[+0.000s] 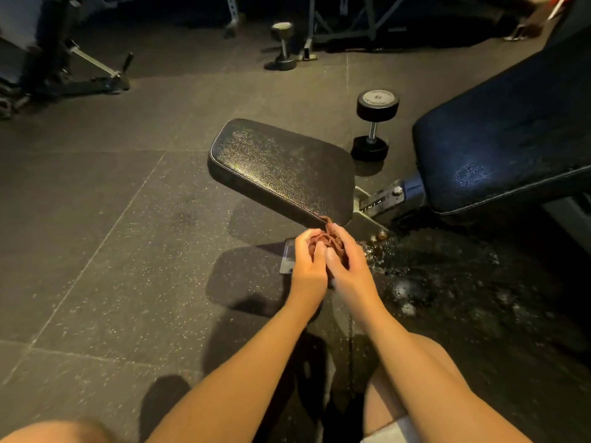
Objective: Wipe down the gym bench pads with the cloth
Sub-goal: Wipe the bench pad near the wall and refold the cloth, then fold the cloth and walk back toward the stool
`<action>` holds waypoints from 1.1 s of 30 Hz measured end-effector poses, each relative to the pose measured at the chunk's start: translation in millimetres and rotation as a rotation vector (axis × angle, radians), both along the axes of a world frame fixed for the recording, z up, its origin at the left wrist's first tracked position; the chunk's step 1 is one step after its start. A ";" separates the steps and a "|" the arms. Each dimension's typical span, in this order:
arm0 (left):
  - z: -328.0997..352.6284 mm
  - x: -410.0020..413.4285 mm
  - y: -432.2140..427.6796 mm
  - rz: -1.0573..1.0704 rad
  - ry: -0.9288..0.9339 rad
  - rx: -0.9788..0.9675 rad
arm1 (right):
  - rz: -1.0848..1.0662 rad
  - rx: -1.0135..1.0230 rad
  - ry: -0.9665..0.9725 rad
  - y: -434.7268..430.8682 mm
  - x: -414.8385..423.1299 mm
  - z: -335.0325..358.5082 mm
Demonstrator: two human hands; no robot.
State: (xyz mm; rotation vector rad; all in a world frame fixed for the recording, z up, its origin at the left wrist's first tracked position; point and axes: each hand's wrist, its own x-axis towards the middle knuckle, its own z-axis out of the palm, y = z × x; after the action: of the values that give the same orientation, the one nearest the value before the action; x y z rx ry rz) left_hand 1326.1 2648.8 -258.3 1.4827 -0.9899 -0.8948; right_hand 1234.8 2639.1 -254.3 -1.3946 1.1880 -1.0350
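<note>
Gym floor [112, 219], frame centre: my left hand [308, 266] and right hand [347, 266] grip the bunched cloth [329, 243], fingers curled, just below the seat pad [281, 167].

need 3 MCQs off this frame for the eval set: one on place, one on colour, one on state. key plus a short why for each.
1. Where is the cloth?
A) bunched between the left hand and right hand, at the near corner of the seat pad
B) in a bucket
C) on a shelf

2. What colour is the cloth?
A) white
B) reddish-brown
C) blue

3. How does the dumbbell beside the seat pad sit?
A) standing on end
B) lying on its side
C) held overhead

Key:
1 A, both hands grip it by the pad's corner.
2 B, brown-red folds show between the hands.
3 A, one head rests on the floor, the other sits straight above it.
</note>
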 end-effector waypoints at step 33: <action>44.1 110.3 -37.4 -0.050 -0.809 -0.076 | -0.337 -0.153 0.405 -60.0 51.6 40.1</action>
State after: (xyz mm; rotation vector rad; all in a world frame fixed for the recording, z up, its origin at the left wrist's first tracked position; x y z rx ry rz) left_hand 1436.4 2611.4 -214.2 1.7927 -1.6213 -0.2544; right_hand 1286.4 2579.1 -214.1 -1.6090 1.7143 -1.1235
